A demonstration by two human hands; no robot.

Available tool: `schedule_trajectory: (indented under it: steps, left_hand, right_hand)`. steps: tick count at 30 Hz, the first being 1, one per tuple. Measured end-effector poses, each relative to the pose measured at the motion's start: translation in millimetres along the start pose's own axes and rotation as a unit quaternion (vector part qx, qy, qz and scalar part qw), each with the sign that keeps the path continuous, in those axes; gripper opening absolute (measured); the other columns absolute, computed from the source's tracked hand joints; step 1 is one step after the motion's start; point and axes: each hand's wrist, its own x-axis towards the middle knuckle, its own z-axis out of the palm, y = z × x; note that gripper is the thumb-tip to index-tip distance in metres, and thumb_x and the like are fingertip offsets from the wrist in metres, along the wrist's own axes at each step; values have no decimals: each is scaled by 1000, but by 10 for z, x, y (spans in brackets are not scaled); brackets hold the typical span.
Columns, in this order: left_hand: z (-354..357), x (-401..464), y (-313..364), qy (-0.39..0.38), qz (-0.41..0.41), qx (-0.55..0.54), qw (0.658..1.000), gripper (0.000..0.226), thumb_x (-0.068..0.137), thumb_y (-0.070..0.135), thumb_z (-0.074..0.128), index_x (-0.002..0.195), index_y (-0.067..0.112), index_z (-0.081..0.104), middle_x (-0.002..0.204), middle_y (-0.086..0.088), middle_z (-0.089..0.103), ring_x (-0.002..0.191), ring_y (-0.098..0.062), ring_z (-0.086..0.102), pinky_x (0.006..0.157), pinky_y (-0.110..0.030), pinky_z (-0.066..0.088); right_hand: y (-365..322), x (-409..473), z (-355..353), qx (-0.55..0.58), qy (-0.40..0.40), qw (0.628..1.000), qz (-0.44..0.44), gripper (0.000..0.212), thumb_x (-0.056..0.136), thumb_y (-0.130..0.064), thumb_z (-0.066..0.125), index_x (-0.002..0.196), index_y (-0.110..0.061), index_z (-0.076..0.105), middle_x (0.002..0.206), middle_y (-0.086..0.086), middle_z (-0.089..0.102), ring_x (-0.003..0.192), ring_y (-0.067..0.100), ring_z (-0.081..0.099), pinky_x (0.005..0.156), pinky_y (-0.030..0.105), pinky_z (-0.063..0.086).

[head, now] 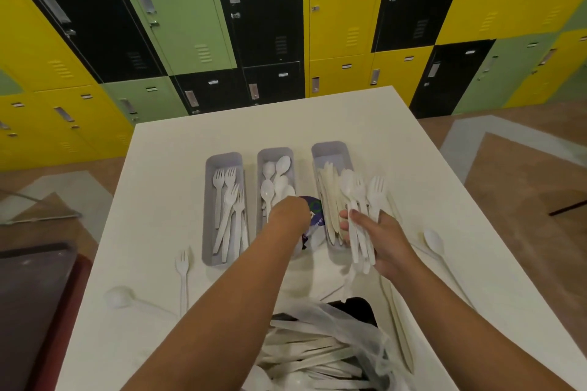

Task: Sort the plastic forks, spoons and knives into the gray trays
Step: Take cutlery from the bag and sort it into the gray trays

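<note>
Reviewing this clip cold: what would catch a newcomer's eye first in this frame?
Probably the wall of yellow, green and black metal lockers behind the white table. Next, three narrow gray plastic trays side by side at the table's middle, holding white forks, spoons and knives from left to right. Then the right hand, its grip on a mixed bunch of white plastic cutlery over the right tray, while the left hand reaches toward the middle one.

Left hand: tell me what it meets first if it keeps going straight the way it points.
Probably the white plastic spoons in the middle gray tray. The left hand points away from the person along that tray, though its height above them is unclear.
</note>
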Motion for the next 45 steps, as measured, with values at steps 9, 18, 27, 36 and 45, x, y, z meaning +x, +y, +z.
schedule_trajectory:
  steps: [9, 18, 27, 36, 45]
  left_hand:
    - [165, 7, -18, 60, 52, -1, 997, 28, 95, 0, 42, 120, -5, 53, 126, -20, 58, 117, -30, 55, 95, -32, 44]
    - [8, -212, 98, 18, 99, -518, 850, 45, 97, 44, 39, 80, 7, 58, 67, -4, 60, 62, -18, 56, 63, -24, 45]
    - [117, -215, -204, -28, 44, -701, 711, 23, 90, 18, 61, 98, -3, 66, 72, -5, 69, 61, -14, 64, 56, -22, 54]
    - [133, -216, -414, 48, 2, -735, 676, 5, 81, 6, 70, 78, 4, 67, 75, -10, 73, 65, -20, 71, 70, -32, 59]
    - [15, -151, -634, 241, -22, -594, 767, 19, 86, 14, 60, 68, 11, 65, 72, -3, 71, 55, -12, 61, 62, -32, 53]
  right_hand:
    - [-2, -6, 69, -9, -14, 1000, 5, 10, 92, -7, 56, 93, -5, 66, 82, 9, 71, 67, 15, 68, 54, 24, 54]
    - [12, -3, 153, -23, -41, 999, 7, 18, 91, -7, 57, 108, -6, 63, 87, 11, 72, 66, 13, 70, 57, 24, 56]
    - [115, -10, 410, -43, -56, 998, 4, 19, 96, -11, 48, 106, -9, 64, 86, 11, 72, 65, 16, 71, 55, 24, 57]
    - [185, -41, 590, -45, -82, 995, 18, 15, 92, -13, 57, 101, -11, 68, 84, 7, 74, 68, 17, 70, 54, 24, 54]
    - [228, -41, 675, -19, -67, 996, 48, 14, 94, -11, 53, 105, -5, 59, 80, 9, 64, 70, 22, 69, 51, 25, 52]
